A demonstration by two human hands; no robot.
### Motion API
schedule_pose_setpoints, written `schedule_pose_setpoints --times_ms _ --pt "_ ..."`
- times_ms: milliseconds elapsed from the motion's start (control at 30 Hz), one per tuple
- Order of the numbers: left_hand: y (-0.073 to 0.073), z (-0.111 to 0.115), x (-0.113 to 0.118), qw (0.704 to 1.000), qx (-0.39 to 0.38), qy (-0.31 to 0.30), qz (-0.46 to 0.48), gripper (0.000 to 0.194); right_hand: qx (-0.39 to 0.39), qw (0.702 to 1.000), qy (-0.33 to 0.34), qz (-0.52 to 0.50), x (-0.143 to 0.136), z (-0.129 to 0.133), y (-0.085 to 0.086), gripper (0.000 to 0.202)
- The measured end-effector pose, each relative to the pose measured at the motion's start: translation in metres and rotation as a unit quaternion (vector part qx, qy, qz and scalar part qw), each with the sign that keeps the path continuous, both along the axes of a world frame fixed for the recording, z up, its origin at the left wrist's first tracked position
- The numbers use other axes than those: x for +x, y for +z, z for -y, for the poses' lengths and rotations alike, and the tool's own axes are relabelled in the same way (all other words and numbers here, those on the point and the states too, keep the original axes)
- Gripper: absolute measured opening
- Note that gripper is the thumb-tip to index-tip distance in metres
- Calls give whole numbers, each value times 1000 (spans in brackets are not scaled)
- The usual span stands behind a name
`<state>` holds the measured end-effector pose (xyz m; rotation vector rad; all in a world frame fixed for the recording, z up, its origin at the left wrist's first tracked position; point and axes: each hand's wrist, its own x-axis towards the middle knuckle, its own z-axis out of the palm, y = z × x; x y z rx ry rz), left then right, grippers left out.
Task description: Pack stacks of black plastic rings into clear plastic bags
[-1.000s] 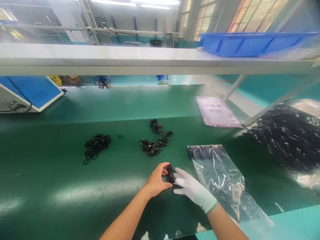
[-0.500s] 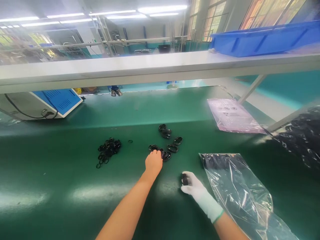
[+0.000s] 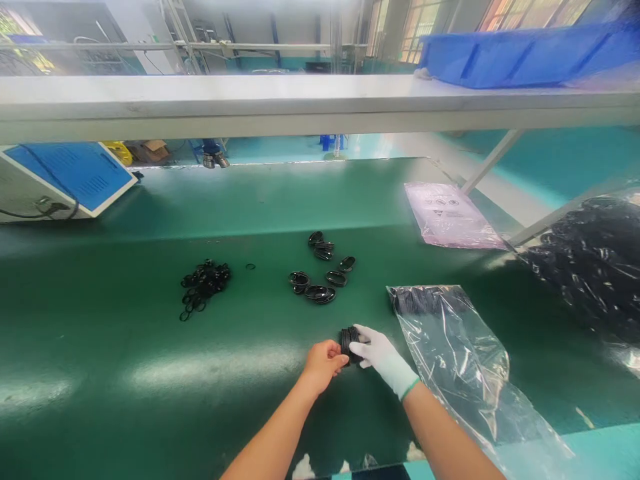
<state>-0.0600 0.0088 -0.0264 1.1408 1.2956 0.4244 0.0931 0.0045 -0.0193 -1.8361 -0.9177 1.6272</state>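
My right hand (image 3: pixel 383 353), in a white glove, grips a stack of black oval rings (image 3: pixel 347 341) just above the green table. At the stack's left side is my bare left hand (image 3: pixel 324 363), thumb and fingers closed on the rings nearest to it. Farther up the table lie loose shiny black oval rings (image 3: pixel 336 278), some overlapping in small groups. Off to the left, a heap of smaller black rings (image 3: pixel 205 283) sits with one thin ring (image 3: pixel 251 267) apart from it. The palm sides of both hands are hidden.
Right of my gloved hand lies a clear plastic bag (image 3: pixel 465 353) with black rings at its far end. Behind it are a pinkish printed bag (image 3: pixel 447 213) and a large bag of black parts (image 3: pixel 590 260). A white shelf (image 3: pixel 250 100) crosses above, carrying a blue bin (image 3: pixel 500 57).
My left hand has moved from the loose rings back to the stack in my right hand. The stack looks longer, and the hands have come together. The camera view has tilted down.
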Motion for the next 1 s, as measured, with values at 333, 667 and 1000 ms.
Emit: schedule_pose_setpoints --times_ms 333,667,1000 --pt "-8 0 8 997 -22 23 64 18 -4 1000 17 -2 1 1 13 53" --pt "27 -25 -14 956 225 -37 -184 42 -11 997 -1 76 -8 2 8 50" --pt "53 -101 -26 881 282 -124 -359 7 -14 997 9 76 -6 3 0 53"
